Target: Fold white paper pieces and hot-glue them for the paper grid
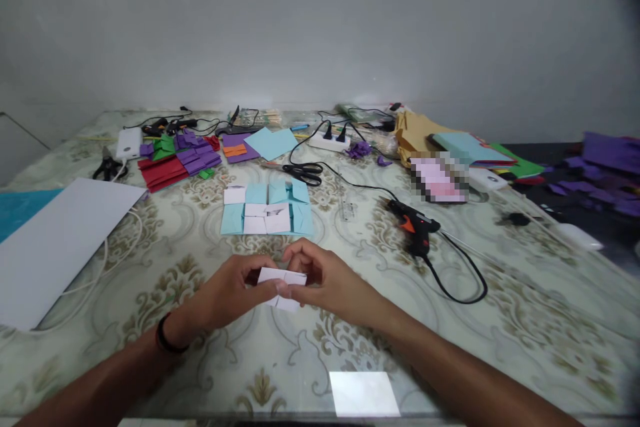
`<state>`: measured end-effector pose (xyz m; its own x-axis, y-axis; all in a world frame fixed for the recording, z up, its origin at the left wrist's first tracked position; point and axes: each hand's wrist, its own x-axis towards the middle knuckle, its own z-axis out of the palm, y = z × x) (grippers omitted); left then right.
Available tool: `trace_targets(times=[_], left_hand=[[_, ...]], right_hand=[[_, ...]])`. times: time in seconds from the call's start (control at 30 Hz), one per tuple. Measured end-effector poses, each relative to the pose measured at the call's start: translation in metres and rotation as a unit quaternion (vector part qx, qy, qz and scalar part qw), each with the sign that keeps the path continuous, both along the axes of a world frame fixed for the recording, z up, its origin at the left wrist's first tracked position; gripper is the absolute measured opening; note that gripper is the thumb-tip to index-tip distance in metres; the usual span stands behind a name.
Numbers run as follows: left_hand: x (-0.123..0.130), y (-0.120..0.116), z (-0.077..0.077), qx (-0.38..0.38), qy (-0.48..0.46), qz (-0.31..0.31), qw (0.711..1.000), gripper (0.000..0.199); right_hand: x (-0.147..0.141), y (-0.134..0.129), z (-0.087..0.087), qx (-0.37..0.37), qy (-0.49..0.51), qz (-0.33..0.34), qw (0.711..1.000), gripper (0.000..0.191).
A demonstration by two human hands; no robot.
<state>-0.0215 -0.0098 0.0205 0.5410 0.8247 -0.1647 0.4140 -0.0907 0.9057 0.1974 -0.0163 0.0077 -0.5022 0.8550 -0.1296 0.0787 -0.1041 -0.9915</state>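
Both hands hold one small folded white paper (281, 275) above the near middle of the table. My left hand (235, 290) grips its left side, thumb across the front. On the right side my right hand (330, 283) pinches it, with its thumb meeting the left thumb; some fingers are hidden behind the paper. Just beyond the hands lie folded light-blue papers (257, 195) and folded white papers (255, 224), set close together in rows. A flat white paper square (364, 393) rests at the table's near edge.
A black glue gun (417, 223) with its cord lies to the right. Black-handled scissors (305, 172) and a white power strip (330, 140) are further back. At left is a large white sheet (75, 247); purple folded papers (197, 157) lie behind it. Coloured paper (470, 147) is stacked at back right.
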Motion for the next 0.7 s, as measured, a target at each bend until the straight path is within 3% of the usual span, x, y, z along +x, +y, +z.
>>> trace_targets(times=[0.17,0.37,0.7], left_hand=[[-0.0002,-0.0001,-0.0018,0.017,0.0,-0.004,1.0,0.022],[-0.0013,-0.0025,0.0031,0.036,-0.039,0.046,0.998,0.026],[-0.001,-0.0039,0.0014,0.027,-0.008,-0.004,1.0,0.032]], right_hand=[[-0.0012,-0.0021,0.0014,0.008,-0.012,-0.001,1.0,0.037],[0.0007,-0.0019,0.0042,0.016,-0.016,-0.029,0.999,0.037],[0.0001,-0.0027,0.0024,0.024,-0.041,-0.027,0.999,0.052]])
